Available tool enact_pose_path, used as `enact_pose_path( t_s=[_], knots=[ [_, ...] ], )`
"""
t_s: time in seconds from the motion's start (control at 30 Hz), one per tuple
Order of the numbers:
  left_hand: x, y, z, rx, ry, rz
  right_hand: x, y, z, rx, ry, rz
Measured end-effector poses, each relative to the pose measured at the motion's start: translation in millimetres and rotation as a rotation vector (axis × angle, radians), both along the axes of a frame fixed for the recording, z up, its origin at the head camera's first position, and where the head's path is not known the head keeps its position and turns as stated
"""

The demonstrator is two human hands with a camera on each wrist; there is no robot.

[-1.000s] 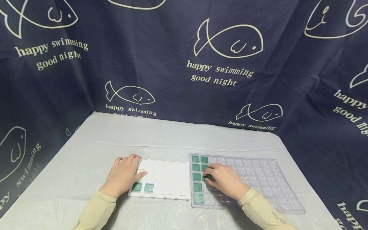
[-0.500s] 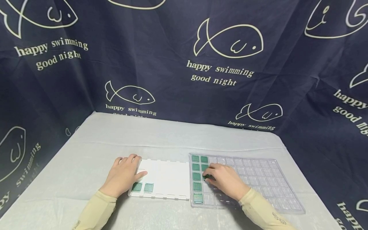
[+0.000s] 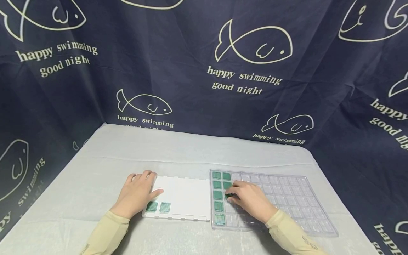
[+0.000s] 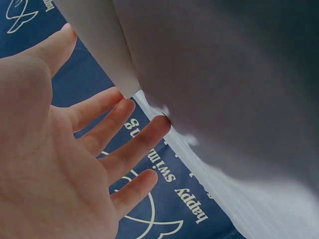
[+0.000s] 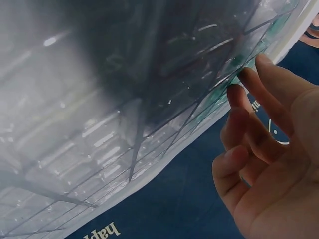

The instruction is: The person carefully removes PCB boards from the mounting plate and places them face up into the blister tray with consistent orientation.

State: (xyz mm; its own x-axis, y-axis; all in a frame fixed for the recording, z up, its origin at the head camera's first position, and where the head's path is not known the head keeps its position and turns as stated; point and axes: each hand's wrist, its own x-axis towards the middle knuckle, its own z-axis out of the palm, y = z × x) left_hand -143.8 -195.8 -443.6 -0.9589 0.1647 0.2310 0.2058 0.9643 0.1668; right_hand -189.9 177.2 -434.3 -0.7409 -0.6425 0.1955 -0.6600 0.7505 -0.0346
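Note:
In the head view, my left hand (image 3: 136,195) rests at the left edge of a white plastic panel (image 3: 185,198), thumb over its top. Its fingers look fairly straight in the left wrist view. Two green perforated circuit boards (image 3: 164,207) lie near the panel's front left. My right hand (image 3: 251,199) reaches over the clear compartment tray (image 3: 287,194). Its thumb and fingertips pinch a green circuit board (image 3: 227,195) at the second column's third pocket, mostly hidden by the fingers. Its other fingers are curled in the right wrist view.
Green circuit boards (image 3: 218,195) fill the tray's left column, and two more (image 3: 226,176) sit at the top of the second. Panel and tray stand side by side on a white-covered table (image 3: 178,148). A dark fish-print curtain (image 3: 191,63) hangs behind and at both sides.
The board at my right fingertips has gone from tilted and plainly visible to lower, flatter and more hidden at its pocket. My left hand and the panel have stayed put.

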Motion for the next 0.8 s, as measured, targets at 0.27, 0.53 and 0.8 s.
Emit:
enact_pose_path(
  t_s=[0.27,0.53,0.8],
  knots=[
    [-0.5,-0.3,0.1,0.006,0.0,0.001,0.8,-0.5,-0.7,-0.001,0.04,0.011],
    [-1.5,-0.2,0.1,0.001,0.003,-0.005,1.3,-1.1,-0.1,-0.013,0.045,0.008],
    [-0.9,-0.3,-1.0,0.0,0.007,-0.003,1.4,-0.4,-1.1,-0.004,0.047,0.013]
  ],
)
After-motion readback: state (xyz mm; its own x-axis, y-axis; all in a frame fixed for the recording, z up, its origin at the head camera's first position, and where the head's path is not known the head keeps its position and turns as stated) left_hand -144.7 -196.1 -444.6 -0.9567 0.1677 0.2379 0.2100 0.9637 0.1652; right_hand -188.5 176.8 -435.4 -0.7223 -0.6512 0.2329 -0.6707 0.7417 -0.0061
